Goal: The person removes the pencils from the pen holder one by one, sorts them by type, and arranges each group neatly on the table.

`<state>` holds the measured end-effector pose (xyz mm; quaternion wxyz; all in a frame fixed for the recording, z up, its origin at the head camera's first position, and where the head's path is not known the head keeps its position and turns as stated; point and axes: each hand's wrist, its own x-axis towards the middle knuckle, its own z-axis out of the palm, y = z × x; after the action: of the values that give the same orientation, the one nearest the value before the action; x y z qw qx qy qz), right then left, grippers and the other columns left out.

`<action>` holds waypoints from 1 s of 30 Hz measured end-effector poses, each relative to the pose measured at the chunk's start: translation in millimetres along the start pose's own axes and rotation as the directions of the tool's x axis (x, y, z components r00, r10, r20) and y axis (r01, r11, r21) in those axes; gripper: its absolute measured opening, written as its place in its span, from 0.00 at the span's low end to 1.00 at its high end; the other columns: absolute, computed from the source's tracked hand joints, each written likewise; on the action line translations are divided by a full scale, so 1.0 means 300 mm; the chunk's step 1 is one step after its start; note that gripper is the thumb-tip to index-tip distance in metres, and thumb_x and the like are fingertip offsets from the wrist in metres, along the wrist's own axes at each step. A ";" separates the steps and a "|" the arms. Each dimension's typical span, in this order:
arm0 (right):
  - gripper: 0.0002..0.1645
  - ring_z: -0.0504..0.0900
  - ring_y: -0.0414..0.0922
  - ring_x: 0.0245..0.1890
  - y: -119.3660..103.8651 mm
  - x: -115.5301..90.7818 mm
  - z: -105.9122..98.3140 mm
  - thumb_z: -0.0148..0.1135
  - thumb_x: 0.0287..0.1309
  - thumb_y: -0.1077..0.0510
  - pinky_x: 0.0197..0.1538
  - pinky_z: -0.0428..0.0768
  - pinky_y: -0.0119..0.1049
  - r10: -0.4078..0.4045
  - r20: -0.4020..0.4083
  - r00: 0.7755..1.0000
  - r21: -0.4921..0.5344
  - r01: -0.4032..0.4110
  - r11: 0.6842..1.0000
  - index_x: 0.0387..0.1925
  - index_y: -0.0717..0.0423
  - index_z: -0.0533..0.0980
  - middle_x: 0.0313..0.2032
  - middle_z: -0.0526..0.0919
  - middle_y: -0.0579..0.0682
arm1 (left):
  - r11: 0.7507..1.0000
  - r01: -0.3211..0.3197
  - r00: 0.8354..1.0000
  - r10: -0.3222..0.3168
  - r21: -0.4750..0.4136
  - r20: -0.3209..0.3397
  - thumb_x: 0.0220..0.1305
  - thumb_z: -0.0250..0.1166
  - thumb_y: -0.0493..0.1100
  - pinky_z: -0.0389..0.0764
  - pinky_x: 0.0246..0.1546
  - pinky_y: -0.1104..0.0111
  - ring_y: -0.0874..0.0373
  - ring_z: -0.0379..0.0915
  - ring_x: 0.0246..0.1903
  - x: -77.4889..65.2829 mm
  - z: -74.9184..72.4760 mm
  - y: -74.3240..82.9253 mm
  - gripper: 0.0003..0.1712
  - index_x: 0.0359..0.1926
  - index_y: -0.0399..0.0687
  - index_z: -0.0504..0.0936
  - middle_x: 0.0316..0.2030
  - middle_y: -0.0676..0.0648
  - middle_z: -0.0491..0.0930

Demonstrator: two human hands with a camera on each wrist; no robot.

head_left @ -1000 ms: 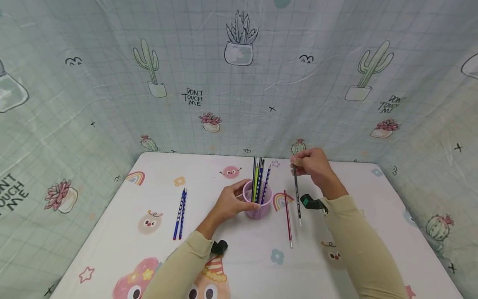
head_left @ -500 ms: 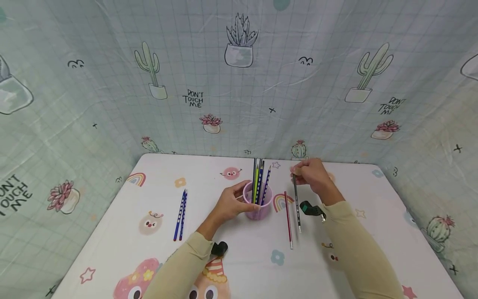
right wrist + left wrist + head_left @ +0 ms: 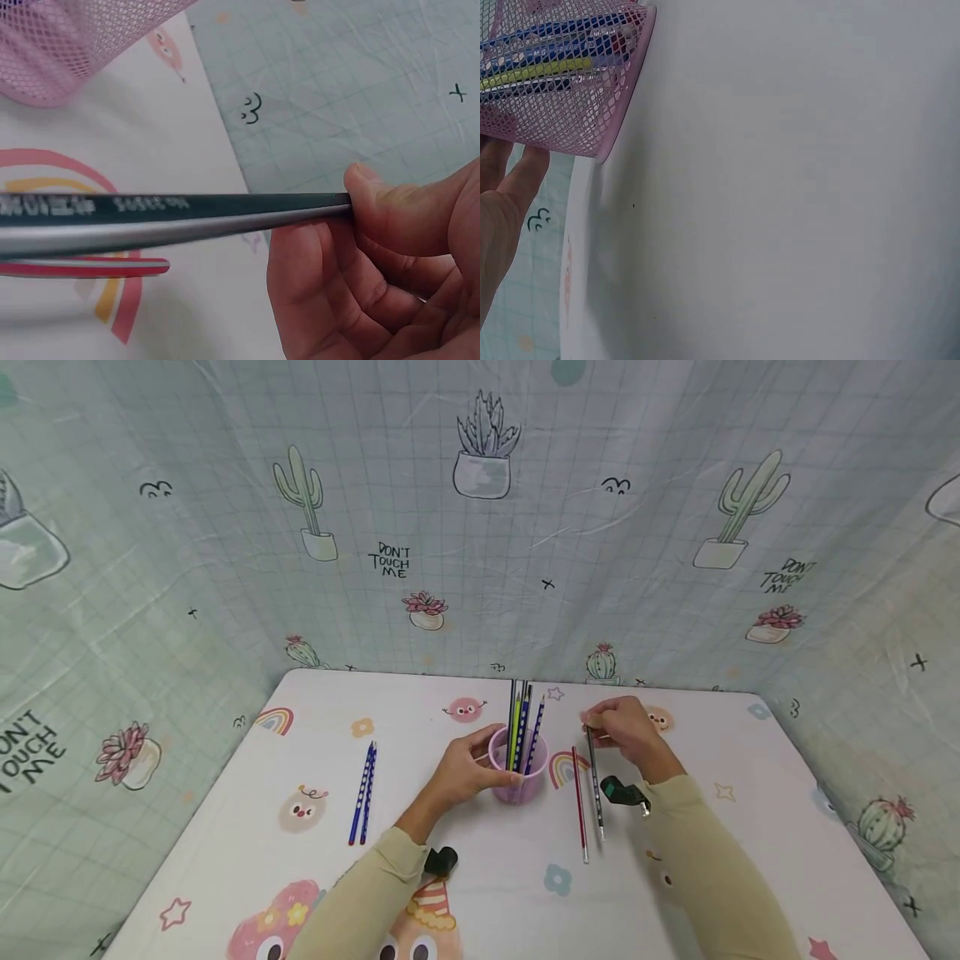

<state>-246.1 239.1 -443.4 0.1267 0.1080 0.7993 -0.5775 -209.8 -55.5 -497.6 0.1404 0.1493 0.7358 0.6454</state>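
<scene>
A pink mesh pencil cup [image 3: 517, 792] stands near the middle of the table, with several pencils [image 3: 519, 727] upright in it, one of them yellow-green. My left hand [image 3: 463, 766] holds the cup round its side; in the left wrist view the pencil ends show through the mesh [image 3: 570, 124]. Right of the cup, my right hand [image 3: 626, 731] pinches a dark green pencil [image 3: 594, 785] by one end between thumb and fingers. That pencil slants down toward me, its pale end close over the table. Beside it lies a red pencil [image 3: 580, 810], just left of it.
Two blue dotted pencils [image 3: 363, 793] lie side by side on the left of the white patterned table [image 3: 480, 910]. Behind the table's back edge hangs a grey-green cactus-print cloth [image 3: 525, 568], which also covers both sides.
My right hand has come down and toward me with the dark green pencil, which now lies nearer the table, alongside the red one. My left hand and the cup have stayed put.
</scene>
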 end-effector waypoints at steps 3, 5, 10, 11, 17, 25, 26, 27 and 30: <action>0.17 0.81 0.40 0.30 0.015 0.004 0.005 0.64 0.72 0.58 0.36 0.86 0.31 0.018 0.000 1.000 -0.003 -0.018 1.000 0.51 0.70 0.78 0.29 0.82 0.45 | 1.000 -0.005 1.000 0.005 0.000 0.001 0.50 0.85 0.41 0.82 0.64 0.59 0.47 0.79 0.66 -0.001 -0.001 0.000 0.49 0.73 0.53 0.73 0.67 0.47 0.80; 0.17 0.80 0.41 0.30 0.026 0.009 0.007 0.64 0.72 0.58 0.36 0.86 0.31 0.032 -0.004 0.999 -0.003 -0.032 0.999 0.51 0.69 0.78 0.30 0.81 0.46 | 1.000 -0.006 1.000 0.006 0.007 0.000 0.50 0.85 0.42 0.82 0.64 0.59 0.47 0.79 0.65 -0.001 -0.001 -0.002 0.49 0.73 0.54 0.74 0.67 0.47 0.80; 0.18 0.79 0.43 0.33 0.057 0.023 0.013 0.64 0.72 0.56 0.37 0.86 0.30 0.072 0.001 0.997 -0.017 -0.072 0.997 0.54 0.68 0.79 0.33 0.80 0.48 | 1.000 -0.016 1.000 0.016 0.005 0.003 0.49 0.85 0.40 0.82 0.63 0.59 0.48 0.81 0.64 0.001 -0.001 -0.005 0.48 0.72 0.54 0.75 0.66 0.47 0.81; 0.19 0.80 0.43 0.34 0.063 0.026 0.013 0.64 0.72 0.56 0.37 0.86 0.30 0.076 0.006 0.997 -0.020 -0.076 0.997 0.54 0.68 0.79 0.34 0.81 0.48 | 1.000 -0.020 1.000 0.020 0.003 0.005 0.49 0.85 0.40 0.82 0.63 0.59 0.47 0.81 0.64 0.001 -0.001 -0.006 0.48 0.71 0.53 0.75 0.66 0.47 0.81; 0.18 0.80 0.44 0.34 0.099 0.039 0.017 0.63 0.72 0.58 0.38 0.86 0.32 0.105 0.029 0.994 -0.002 -0.105 0.994 0.55 0.69 0.78 0.34 0.82 0.49 | 1.000 -0.028 1.000 0.028 0.002 0.012 0.49 0.85 0.40 0.83 0.63 0.59 0.48 0.81 0.63 0.000 -0.001 -0.004 0.47 0.71 0.53 0.75 0.65 0.46 0.81; 0.16 0.81 0.40 0.27 0.147 0.058 0.024 0.64 0.70 0.60 0.32 0.86 0.30 0.115 0.017 0.993 -0.011 -0.115 0.993 0.51 0.70 0.80 0.27 0.82 0.46 | 1.000 -0.014 1.000 0.014 0.006 0.007 0.50 0.84 0.41 0.82 0.64 0.59 0.48 0.80 0.65 -0.001 0.000 -0.002 0.48 0.72 0.54 0.74 0.66 0.48 0.80; 0.16 0.81 0.39 0.27 0.150 0.060 0.025 0.64 0.70 0.60 0.32 0.86 0.30 0.113 0.019 0.993 -0.013 -0.113 0.994 0.51 0.70 0.80 0.27 0.83 0.46 | 1.000 -0.014 1.000 0.014 0.003 0.007 0.50 0.84 0.41 0.81 0.64 0.59 0.48 0.79 0.65 -0.001 0.000 -0.001 0.48 0.72 0.54 0.74 0.66 0.47 0.80; 0.16 0.81 0.39 0.26 0.153 0.061 0.026 0.65 0.69 0.61 0.32 0.85 0.30 0.113 0.020 0.993 -0.012 -0.113 0.993 0.51 0.70 0.80 0.27 0.83 0.46 | 1.000 -0.013 1.000 0.013 0.000 0.006 0.50 0.84 0.41 0.81 0.64 0.59 0.48 0.79 0.65 -0.001 -0.001 0.000 0.48 0.72 0.54 0.74 0.67 0.47 0.80; 0.15 0.81 0.38 0.25 0.155 0.068 0.030 0.66 0.68 0.61 0.31 0.85 0.29 0.127 0.016 0.992 0.001 -0.127 0.992 0.50 0.70 0.80 0.26 0.83 0.45 | 1.000 -0.010 1.000 0.010 -0.009 0.004 0.50 0.84 0.40 0.81 0.65 0.58 0.48 0.79 0.66 -0.001 -0.002 0.001 0.48 0.73 0.54 0.74 0.67 0.47 0.80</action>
<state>-249.7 245.4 -494.5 0.1694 0.1544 0.7892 -0.5697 -209.8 -56.0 -497.3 0.1395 0.1537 0.7318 0.6491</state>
